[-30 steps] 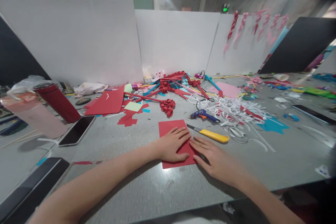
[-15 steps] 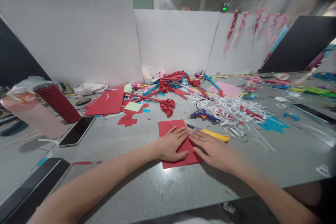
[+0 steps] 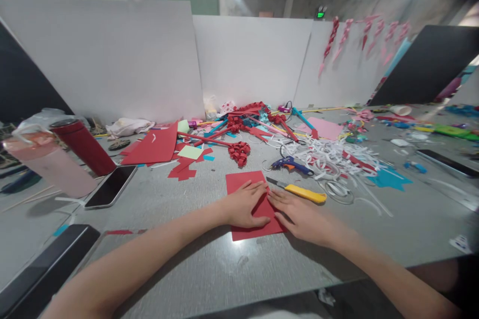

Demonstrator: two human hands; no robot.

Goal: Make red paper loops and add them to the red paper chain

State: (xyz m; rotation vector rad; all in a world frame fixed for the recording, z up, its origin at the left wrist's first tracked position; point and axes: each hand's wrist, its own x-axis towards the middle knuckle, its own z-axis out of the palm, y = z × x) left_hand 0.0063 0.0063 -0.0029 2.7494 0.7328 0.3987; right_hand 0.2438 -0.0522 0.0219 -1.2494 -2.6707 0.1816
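Observation:
Flat on the grey table lies a sheet of red paper (image 3: 239, 182), partly covered by both hands. My left hand (image 3: 247, 205) rests on its middle, palm down, with the fingers stretched out toward the right. On the paper's right edge lies my right hand (image 3: 295, 212), its fingers extended and pointing left, almost meeting the left fingertips. Just beyond the right hand is a yellow utility knife (image 3: 305, 193) with its blade showing. Past it sits a blue glue gun (image 3: 290, 163).
White paper strips (image 3: 340, 157) heap at the right. Red paper flowers (image 3: 239, 152) and sticks lie at the back. A phone (image 3: 111, 187), a pink bottle (image 3: 50, 164), a red flask (image 3: 83, 147) and a black case (image 3: 48, 264) stand or lie at the left.
My right hand has shifted slightly left and down, uncovering more of the utility knife. The left hand has barely moved on the red paper.

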